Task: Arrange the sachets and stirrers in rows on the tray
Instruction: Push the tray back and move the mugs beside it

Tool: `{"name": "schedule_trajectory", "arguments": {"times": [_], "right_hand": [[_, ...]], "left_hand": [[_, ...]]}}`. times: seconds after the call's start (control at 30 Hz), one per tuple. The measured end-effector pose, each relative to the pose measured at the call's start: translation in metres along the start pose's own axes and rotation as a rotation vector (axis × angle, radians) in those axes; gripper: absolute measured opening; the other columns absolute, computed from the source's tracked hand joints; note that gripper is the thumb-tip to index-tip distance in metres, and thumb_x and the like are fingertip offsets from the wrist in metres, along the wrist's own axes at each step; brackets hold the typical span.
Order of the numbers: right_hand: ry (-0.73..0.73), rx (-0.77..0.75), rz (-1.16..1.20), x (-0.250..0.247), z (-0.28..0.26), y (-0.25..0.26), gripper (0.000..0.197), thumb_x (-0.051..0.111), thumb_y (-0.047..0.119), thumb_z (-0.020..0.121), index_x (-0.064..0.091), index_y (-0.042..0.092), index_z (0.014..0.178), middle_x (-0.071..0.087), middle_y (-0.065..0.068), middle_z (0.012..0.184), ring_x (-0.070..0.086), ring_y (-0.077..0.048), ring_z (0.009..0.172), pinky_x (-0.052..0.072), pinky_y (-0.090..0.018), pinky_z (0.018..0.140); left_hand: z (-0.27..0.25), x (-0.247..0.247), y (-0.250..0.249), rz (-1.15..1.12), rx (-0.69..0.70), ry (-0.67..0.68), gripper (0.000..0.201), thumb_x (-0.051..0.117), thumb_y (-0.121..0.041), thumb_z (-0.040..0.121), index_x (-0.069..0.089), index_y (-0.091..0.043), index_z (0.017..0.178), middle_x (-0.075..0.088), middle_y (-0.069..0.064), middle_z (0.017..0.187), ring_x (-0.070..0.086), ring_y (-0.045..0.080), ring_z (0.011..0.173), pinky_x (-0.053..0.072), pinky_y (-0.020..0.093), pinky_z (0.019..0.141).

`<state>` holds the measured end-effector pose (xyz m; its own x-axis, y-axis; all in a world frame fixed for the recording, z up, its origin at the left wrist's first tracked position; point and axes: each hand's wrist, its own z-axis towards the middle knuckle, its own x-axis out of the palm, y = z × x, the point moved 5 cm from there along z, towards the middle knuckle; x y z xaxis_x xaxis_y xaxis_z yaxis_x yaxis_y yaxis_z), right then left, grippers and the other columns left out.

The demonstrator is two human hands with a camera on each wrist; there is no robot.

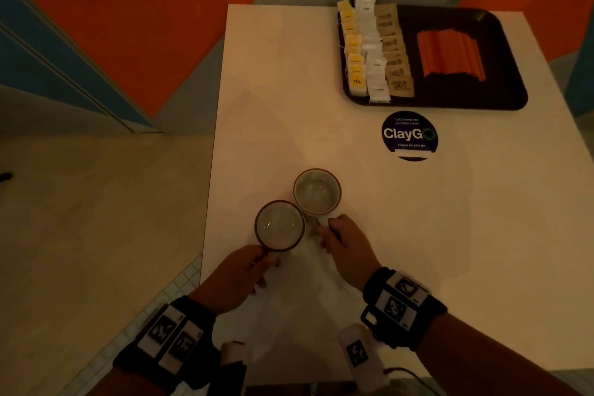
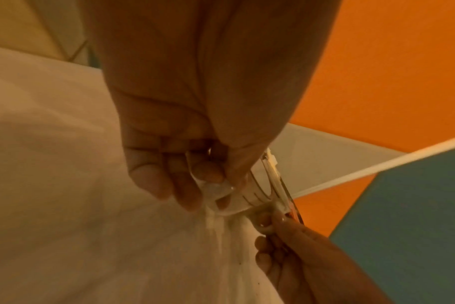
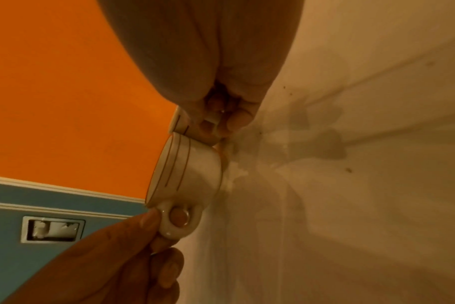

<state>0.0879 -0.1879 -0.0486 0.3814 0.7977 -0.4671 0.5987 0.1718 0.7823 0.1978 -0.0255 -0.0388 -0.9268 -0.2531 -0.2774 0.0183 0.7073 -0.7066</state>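
Your left hand pinches the handle of the nearer cup, thumb and fingers curled around it; the right wrist view shows a fingertip poking through the handle loop. Just to its right and a little farther out, your right hand grips the handle of the second cup the same way. Both cups stand upright on the white table, rims touching, each white with a dark rim.

Beyond your right hand lies a round dark "ClayGo" sticker. Farther still, at the table's far end, sits the black tray. On its left part the sachets lie in three overlapping rows: yellow tea, white, then brown. To their right, apart from them, the orange stirrers lie side by side in one bundle.
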Motion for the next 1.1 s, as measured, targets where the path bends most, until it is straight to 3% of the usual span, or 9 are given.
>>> {"name": "schedule_trajectory", "arguments": {"times": [0.17,0.3,0.4,0.5,0.67,0.8,0.87,0.93,1.1], "right_hand": [[-0.03,-0.054,-0.038,-0.017,0.045,0.017,0.033,0.047,0.021,0.095,0.044,0.02,0.063,0.04,0.003,0.073,0.047,-0.019,0.072,0.034,-0.022,0.065],[-0.035,-0.074,-0.031,-0.036,0.1,0.038,0.025,0.046,0.019,0.095,0.059,0.006,0.078,0.045,-0.005,0.082,0.051,-0.019,0.073,0.038,-0.021,0.065],[-0.042,-0.087,-0.017,-0.05,0.146,0.056,0.026,0.045,0.017,0.096,0.062,-0.001,0.089,0.045,-0.01,0.089,0.053,-0.023,0.077,0.039,-0.007,0.06],[-0.041,-0.063,0.01,-0.06,0.194,0.07,0.026,0.044,0.018,0.096,0.061,-0.001,0.092,0.048,-0.013,0.094,0.057,-0.025,0.082,0.04,-0.015,0.061],[-0.067,-0.044,0.119,-0.077,0.261,0.092,0.024,0.045,0.013,0.095,0.061,-0.004,0.091,0.059,-0.011,0.085,0.055,-0.007,0.062,0.043,-0.007,0.052],[-0.13,-0.054,0.131,-0.086,0.298,0.105,0.022,0.046,0.009,0.095,0.059,-0.005,0.083,0.056,-0.005,0.07,0.055,-0.004,0.056,0.046,-0.017,0.058],[-0.196,-0.073,0.133,-0.091,0.313,0.11,0.026,0.049,0.012,0.094,0.058,-0.01,0.083,0.057,-0.014,0.075,0.054,-0.015,0.063,0.047,-0.026,0.065],[-0.259,-0.089,0.145,-0.096,0.324,0.113,0.023,0.05,0.012,0.093,0.059,-0.008,0.086,0.057,-0.013,0.078,0.055,-0.017,0.066,0.046,-0.021,0.066],[-0.391,-0.077,0.204,-0.1,0.337,0.105,0.021,0.054,0.014,0.091,0.063,-0.003,0.101,0.068,-0.016,0.096,0.065,-0.019,0.082,0.052,-0.032,0.083]], "left_hand": [[0.031,-0.019,-0.021,-0.14,0.102,-0.178,0.016,0.042,-0.013,0.097,0.056,-0.012,0.091,0.058,0.008,0.093,0.061,0.006,0.066,0.049,0.017,0.056],[0.079,-0.047,-0.048,-0.259,0.138,-0.296,0.02,0.04,-0.011,0.098,0.056,-0.011,0.086,0.06,0.008,0.083,0.06,0.019,0.071,0.05,0.02,0.058],[0.121,-0.075,-0.077,-0.29,0.156,-0.35,0.022,0.038,-0.012,0.098,0.055,-0.012,0.084,0.059,0.005,0.08,0.059,0.019,0.071,0.049,0.022,0.06],[0.162,-0.102,-0.103,-0.285,0.165,-0.365,0.023,0.036,-0.012,0.099,0.054,-0.011,0.083,0.057,0.005,0.084,0.058,0.016,0.071,0.049,0.019,0.059],[0.217,-0.143,-0.132,-0.283,0.172,-0.382,0.024,0.036,-0.012,0.099,0.054,-0.01,0.083,0.056,0.003,0.084,0.056,0.015,0.07,0.049,0.02,0.06],[0.247,-0.172,-0.152,-0.322,0.179,-0.397,0.02,0.037,-0.012,0.099,0.054,-0.002,0.095,0.056,0.004,0.082,0.055,0.014,0.069,0.049,0.013,0.057],[0.26,-0.186,-0.161,-0.333,0.189,-0.412,0.02,0.038,-0.012,0.099,0.054,-0.001,0.094,0.057,0.006,0.079,0.056,0.015,0.067,0.05,0.013,0.058],[0.271,-0.196,-0.17,-0.324,0.218,-0.422,0.02,0.039,-0.013,0.099,0.055,-0.002,0.095,0.057,0.007,0.078,0.058,0.013,0.065,0.05,0.014,0.06],[0.289,-0.21,-0.179,-0.273,0.299,-0.48,0.025,0.045,-0.018,0.097,0.06,0.003,0.1,0.059,0.004,0.082,0.061,-0.003,0.057,0.053,0.016,0.069]]}}
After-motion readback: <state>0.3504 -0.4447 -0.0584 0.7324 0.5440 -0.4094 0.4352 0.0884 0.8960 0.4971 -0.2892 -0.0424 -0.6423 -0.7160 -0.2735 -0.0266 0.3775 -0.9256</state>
